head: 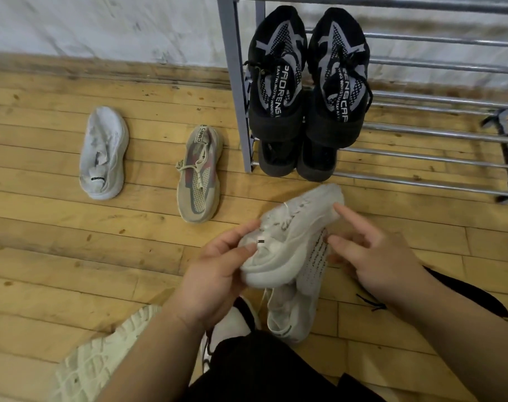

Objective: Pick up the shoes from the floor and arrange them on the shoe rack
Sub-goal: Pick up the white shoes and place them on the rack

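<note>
The left hand (215,274) grips the heel of one white shoe (293,239), and the right hand (374,256) touches its side with loose, spread fingers, seemingly not gripping. A second white shoe (293,311) lies directly beneath on the floor (72,256). A third white shoe (103,153) and one beige shoe (199,175) lie left of the rack (235,82), whose left end holds two black shoes (276,76) above two darker shoes (276,161).

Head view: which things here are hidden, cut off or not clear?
All in the head view:
Second white shoe: partly covered by the held white shoe and the left hand.
Lower dark pair: only heels show under the black pair.
Shoe rack: cut by top and right edges.
Black floor shoe: behind the right forearm.
</note>
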{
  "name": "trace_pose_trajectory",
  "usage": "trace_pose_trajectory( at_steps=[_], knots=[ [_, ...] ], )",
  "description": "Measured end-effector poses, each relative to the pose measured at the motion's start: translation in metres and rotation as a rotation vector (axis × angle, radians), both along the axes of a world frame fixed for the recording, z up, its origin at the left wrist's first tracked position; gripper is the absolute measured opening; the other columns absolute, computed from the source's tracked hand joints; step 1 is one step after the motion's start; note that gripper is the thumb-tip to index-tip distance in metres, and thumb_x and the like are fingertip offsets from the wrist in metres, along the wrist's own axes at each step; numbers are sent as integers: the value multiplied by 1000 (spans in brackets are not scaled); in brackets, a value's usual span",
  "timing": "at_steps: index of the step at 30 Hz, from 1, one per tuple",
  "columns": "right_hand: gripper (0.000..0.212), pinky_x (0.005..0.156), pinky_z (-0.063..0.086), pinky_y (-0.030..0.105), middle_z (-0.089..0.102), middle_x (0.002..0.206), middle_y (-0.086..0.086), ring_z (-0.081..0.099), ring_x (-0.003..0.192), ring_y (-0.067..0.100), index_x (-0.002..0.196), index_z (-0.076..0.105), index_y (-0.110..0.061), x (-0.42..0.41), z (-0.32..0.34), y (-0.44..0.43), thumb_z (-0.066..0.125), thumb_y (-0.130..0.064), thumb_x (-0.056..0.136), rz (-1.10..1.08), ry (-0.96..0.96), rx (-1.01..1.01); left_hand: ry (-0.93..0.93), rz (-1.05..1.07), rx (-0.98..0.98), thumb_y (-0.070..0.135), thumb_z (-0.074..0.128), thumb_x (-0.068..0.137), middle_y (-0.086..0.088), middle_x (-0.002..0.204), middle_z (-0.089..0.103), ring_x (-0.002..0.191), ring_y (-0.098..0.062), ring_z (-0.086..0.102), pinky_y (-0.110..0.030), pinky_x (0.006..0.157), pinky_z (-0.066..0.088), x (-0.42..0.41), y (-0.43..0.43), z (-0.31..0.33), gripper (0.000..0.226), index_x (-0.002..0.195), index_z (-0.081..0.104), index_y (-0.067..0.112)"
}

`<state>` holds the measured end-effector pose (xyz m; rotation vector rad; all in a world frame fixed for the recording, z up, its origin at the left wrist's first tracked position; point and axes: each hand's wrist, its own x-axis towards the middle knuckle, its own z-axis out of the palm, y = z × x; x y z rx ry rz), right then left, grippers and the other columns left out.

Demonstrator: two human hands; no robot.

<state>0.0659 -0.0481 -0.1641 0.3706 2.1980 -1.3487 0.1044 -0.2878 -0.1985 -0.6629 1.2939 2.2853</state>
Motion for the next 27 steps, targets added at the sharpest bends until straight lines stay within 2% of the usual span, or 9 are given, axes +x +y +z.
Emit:
trace_pose_trajectory(
  at_steps=[2, 4, 8, 11, 15, 18, 21, 25, 27],
  knots=[
    [49, 71, 55, 20, 72, 99, -8, 69, 85, 7, 144, 47, -54, 0, -2, -7, 62, -33, 102, 30, 5, 10, 23, 19, -198, 4, 63, 92, -11, 121, 76, 105, -26, 75, -33, 78, 63, 3, -24, 5, 43, 132, 66, 21],
    [45, 84, 58, 32, 70, 100, -6, 70, 90, 9, 140, 54, -51, 1, -9, -21, 63, -32, 101, 49, -32, -44, 46, 44, -390, 13, 68, 96, -7, 126, 75, 107, -20, 73, -33, 82, 60, 7, -46, 7, 42, 134, 65, 29],
    [44, 94, 55, 36, 66, 110, -15, 65, 100, 7, 132, 51, -58, 3, -21, -64, 67, -34, 98, 252, -102, -122, 20, -11, -772, 31, 67, 100, 19, 141, 54, 117, 18, 57, -12, 92, 49, 22, -84, 5, 60, 151, 41, 46],
    [55, 96, 43, 26, 58, 127, -19, 55, 117, 3, 143, 42, -57, 5, -22, -93, 66, -37, 98, 407, -109, -88, -72, -313, -1133, 51, 75, 87, 18, 157, 32, 144, -7, 34, -37, 117, 35, 49, -127, -7, 87, 158, 25, 49],
    [59, 100, 40, 26, 55, 138, -13, 52, 124, 7, 151, 41, -48, 4, -29, -109, 64, -39, 98, 499, -93, -23, -185, -885, -1291, 59, 79, 71, 12, 156, 33, 140, -18, 40, -40, 114, 39, 95, -151, -36, 109, 160, 16, 49],
    [58, 96, 40, 24, 55, 136, -12, 52, 122, 6, 150, 43, -48, 4, -31, -111, 65, -38, 97, 499, -97, 9, -155, -1000, -1490, 59, 77, 66, 12, 151, 35, 131, -19, 45, -40, 108, 43, 116, -144, -56, 113, 157, 11, 50],
    [58, 83, 39, 20, 56, 134, -12, 53, 116, 5, 150, 44, -48, 3, -30, -107, 65, -37, 97, 493, -99, 32, -99, -806, -1556, 51, 76, 68, 8, 143, 47, 123, -17, 51, -37, 101, 48, 109, -140, -53, 102, 154, 22, 44],
    [59, 84, 38, 18, 58, 128, -13, 53, 118, 3, 150, 44, -47, -2, -29, -103, 66, -37, 96, 451, -78, 16, 11, -206, -1422, 48, 86, 72, 8, 134, 48, 116, -12, 53, -34, 97, 48, 68, -143, -3, 93, 149, 36, 37],
    [58, 78, 41, 14, 59, 124, -15, 57, 106, -2, 149, 45, -49, -5, -26, -106, 67, -35, 97, 424, -57, -9, 111, 73, -1364, 38, 91, 69, 8, 127, 56, 110, -11, 59, -32, 91, 51, 48, -146, 30, 88, 142, 42, 36]
  ],
)
